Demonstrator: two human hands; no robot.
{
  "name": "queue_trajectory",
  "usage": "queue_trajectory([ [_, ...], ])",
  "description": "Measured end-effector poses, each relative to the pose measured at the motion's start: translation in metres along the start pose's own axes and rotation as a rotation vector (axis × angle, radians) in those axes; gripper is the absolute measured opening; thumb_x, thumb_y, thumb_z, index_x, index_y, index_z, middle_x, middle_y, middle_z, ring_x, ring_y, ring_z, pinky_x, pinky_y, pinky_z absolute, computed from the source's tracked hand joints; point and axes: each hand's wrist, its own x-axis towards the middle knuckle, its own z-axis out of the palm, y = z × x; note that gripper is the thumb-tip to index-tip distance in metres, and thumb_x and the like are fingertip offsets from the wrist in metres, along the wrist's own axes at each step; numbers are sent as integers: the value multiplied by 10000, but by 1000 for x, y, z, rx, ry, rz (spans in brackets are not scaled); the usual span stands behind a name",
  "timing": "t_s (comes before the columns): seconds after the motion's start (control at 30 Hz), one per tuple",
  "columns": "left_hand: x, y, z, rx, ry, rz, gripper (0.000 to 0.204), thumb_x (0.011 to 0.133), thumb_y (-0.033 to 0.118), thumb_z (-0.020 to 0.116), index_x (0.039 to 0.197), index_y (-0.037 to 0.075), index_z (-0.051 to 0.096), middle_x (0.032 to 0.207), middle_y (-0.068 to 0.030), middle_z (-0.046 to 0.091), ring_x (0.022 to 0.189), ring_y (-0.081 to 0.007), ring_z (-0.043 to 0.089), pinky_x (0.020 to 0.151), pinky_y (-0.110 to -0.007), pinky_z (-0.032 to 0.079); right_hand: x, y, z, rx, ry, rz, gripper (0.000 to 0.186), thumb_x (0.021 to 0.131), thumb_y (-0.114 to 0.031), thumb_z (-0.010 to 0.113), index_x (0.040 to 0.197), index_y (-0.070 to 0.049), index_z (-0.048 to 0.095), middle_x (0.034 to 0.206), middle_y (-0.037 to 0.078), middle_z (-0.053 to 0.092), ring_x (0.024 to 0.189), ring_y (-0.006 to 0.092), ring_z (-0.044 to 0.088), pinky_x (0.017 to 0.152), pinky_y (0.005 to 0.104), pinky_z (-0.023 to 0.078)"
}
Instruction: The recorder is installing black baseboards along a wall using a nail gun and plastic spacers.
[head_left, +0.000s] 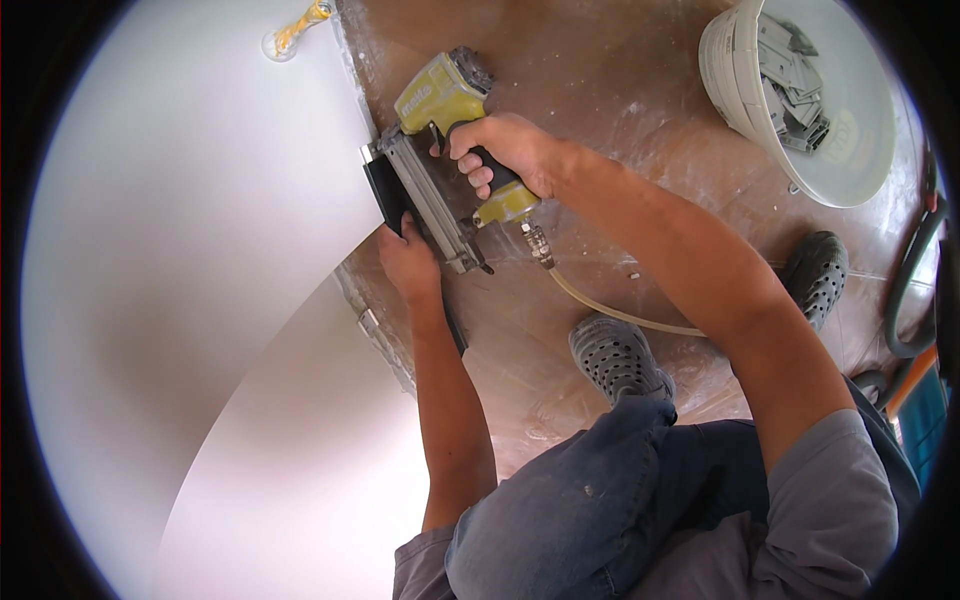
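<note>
Right hand (505,155) wrapped tight around the black grip of a yellow-green pneumatic nail gun (440,150), fingers curled under the handle, nose of the tool pressed against the edge of a white wall panel (190,230). Left hand (408,262) just below the gun's long grey magazine, closed on a thin black strip (385,195) held flat against that same panel edge — thumb and fingertips at the strip's lower end, the gun's nose touching it higher up. Pale air hose (610,312) trailing from the brass fitting at the handle's base, across the dusty brown floor (600,70) toward the right. Two grey perforated clogs (618,358) planted on the floor below the hose, blue jeans bent at the knee. White bucket (800,100) well apart at upper right, tilted, grey metal pieces inside. Bare light bulb (287,38) at the top, near the panel's upper edge
</note>
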Motion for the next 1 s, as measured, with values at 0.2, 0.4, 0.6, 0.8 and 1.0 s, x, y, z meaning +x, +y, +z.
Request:
queue_trajectory([
  [0.2,1,0,-4,22,-37,41,360,1003,168,583,1294,-43,583,1161,-293,671,1083,-476,629,921,-508,471,-2,4,4,-28,31,3,236,862,-144,619,1058,-14,646,706,-22,452,584,109,424,545,293,418],
  [0.4,-4,-1,-11,26,-77,29,366,1006,153,573,1323,-30,566,1179,-297,662,1099,-480,622,922,-513,468,-1,6,2,-8,20,10,236,862,-141,620,1056,-11,655,697,-18,445,593,113,431,553,303,423],
  [0.6,-4,-1,-11,-1,-73,43,370,1009,142,567,1341,-22,556,1208,-291,656,1114,-482,616,931,-511,467,-1,4,2,58,22,43,127,841,-99,662,947,-30,652,659,-11,497,511,107,452,506,298,448],
  [0.8,-5,-1,-11,10,-75,34,368,1009,134,565,1341,-24,555,1200,-284,662,1108,-475,623,933,-507,468,-2,6,3,29,11,28,129,841,-96,656,957,-39,647,656,-20,489,511,101,442,504,294,442],
  [1.0,-7,4,-10,-44,-66,43,354,1006,118,563,1328,-28,560,1201,-284,662,1108,-471,624,934,-501,470,4,8,0,29,4,44,139,843,-99,652,968,-41,643,654,-21,490,509,102,446,509,295,448],
])
